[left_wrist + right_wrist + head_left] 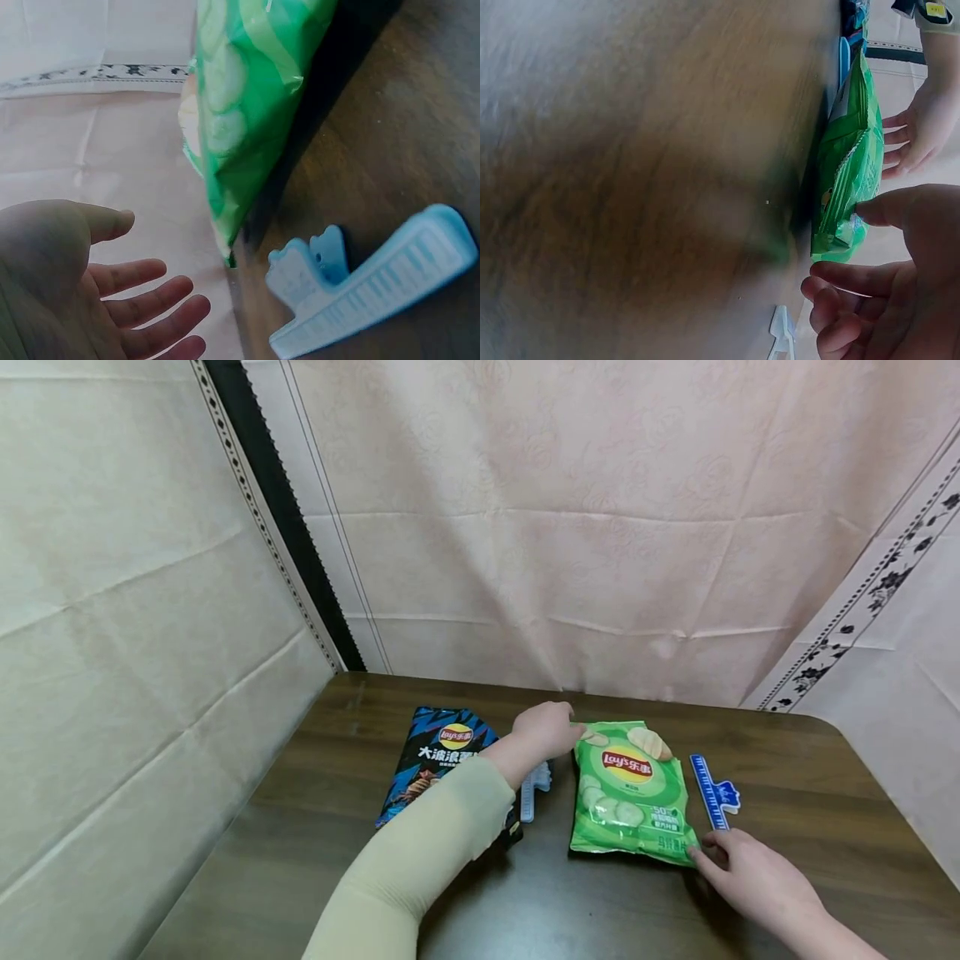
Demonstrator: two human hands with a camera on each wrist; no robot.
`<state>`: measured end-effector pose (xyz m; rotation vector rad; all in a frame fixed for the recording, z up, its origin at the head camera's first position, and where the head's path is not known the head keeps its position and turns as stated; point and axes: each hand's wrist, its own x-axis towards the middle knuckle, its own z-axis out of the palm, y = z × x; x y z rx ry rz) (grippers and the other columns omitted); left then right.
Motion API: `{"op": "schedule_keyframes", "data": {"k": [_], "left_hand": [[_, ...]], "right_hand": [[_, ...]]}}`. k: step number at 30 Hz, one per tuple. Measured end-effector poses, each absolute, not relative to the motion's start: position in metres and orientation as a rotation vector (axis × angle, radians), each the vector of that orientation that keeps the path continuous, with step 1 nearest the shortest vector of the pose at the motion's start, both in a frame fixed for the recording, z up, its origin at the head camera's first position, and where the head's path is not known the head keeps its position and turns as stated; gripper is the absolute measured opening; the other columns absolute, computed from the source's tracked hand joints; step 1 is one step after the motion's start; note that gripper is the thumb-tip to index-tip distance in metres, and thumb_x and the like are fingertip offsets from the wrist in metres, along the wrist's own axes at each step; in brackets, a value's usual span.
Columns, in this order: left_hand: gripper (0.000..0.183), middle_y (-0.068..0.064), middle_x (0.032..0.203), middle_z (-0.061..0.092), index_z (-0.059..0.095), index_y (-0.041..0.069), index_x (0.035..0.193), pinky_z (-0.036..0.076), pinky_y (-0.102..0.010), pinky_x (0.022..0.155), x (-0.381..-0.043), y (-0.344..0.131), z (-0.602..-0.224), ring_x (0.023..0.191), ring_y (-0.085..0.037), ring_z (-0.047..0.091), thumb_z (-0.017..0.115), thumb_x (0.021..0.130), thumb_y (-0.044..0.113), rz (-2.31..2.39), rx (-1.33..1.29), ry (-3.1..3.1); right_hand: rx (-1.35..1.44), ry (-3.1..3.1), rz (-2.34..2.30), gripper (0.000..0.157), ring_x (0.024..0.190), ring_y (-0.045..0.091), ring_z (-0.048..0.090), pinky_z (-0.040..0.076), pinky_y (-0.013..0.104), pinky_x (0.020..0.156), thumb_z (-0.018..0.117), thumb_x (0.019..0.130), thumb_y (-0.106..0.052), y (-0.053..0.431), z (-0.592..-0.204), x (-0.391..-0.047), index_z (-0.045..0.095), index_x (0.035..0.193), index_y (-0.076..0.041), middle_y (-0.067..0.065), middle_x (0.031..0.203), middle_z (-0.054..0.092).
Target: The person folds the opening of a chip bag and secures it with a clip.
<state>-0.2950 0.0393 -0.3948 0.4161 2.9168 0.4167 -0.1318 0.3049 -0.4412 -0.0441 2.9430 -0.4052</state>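
A green Lay's chip bag (630, 793) lies on the table with its front up. My left hand (545, 729) reaches over to the bag's upper left corner; in the left wrist view its fingers are spread and hold nothing. By the lower right corner is my right hand (761, 877), its thumb (881, 208) against the bag and its other fingers bent just beyond the corner. A blue bag clip (711, 793) sits right of the green bag. Between the two bags rests a light blue clip (528, 797), partly hidden by the left arm.
A black and blue Lay's chip bag (431, 760) lies on the left, partly covered by my left sleeve (420, 852). The brown wooden table (270, 868) is bordered by pale cloth hangings (600, 568) at the back and sides.
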Motion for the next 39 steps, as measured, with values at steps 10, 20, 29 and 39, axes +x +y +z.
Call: {"op": "schedule_keyframes", "data": {"k": [10, 20, 29, 39], "left_hand": [[0.049, -0.001, 0.121, 0.061, 0.058, 0.019, 0.136, 0.048, -0.030, 0.071, -0.311, 0.064, -0.413, 0.087, -0.015, 0.055, 0.052, 0.098, 0.050, 0.374, 0.269, 2.850], [0.054, -0.002, 0.135, 0.057, 0.052, 0.022, 0.143, 0.048, -0.035, 0.087, -0.332, 0.067, -0.423, 0.099, -0.017, 0.054, 0.055, 0.097, 0.050, 0.332, 0.221, 2.801], [0.054, 0.001, 0.147, 0.049, 0.045, 0.022, 0.150, 0.040, -0.035, 0.104, -0.339, 0.068, -0.425, 0.129, -0.016, 0.048, 0.048, 0.102, 0.046, 0.377, 0.288, 2.759], [0.053, 0.000, 0.147, 0.049, 0.046, 0.019, 0.149, 0.039, -0.035, 0.106, -0.341, 0.072, -0.423, 0.127, -0.017, 0.049, 0.049, 0.102, 0.044, 0.400, 0.335, 2.727]], "right_hand": [[-0.056, 2.925, -0.423, 0.044, 0.066, 0.017, 0.047, 0.037, 0.035, 0.057, 0.060, 0.094, -0.051, 0.303, -0.451, -0.131, 0.069, 0.098, -0.008, 0.000, 0.073, 0.051], [-0.065, 2.883, -0.394, 0.047, 0.066, 0.016, 0.048, 0.040, 0.036, 0.058, 0.054, 0.097, -0.054, 0.302, -0.456, -0.133, 0.069, 0.098, -0.010, -0.001, 0.074, 0.054], [-0.073, 2.885, -0.376, 0.044, 0.069, 0.016, 0.049, 0.041, 0.036, 0.060, 0.056, 0.097, -0.051, 0.302, -0.454, -0.135, 0.070, 0.103, -0.010, -0.001, 0.080, 0.058], [-0.071, 2.888, -0.385, 0.034, 0.065, 0.016, 0.047, 0.039, 0.034, 0.057, 0.058, 0.098, -0.045, 0.303, -0.456, -0.135, 0.068, 0.095, -0.013, -0.002, 0.074, 0.054]]}}
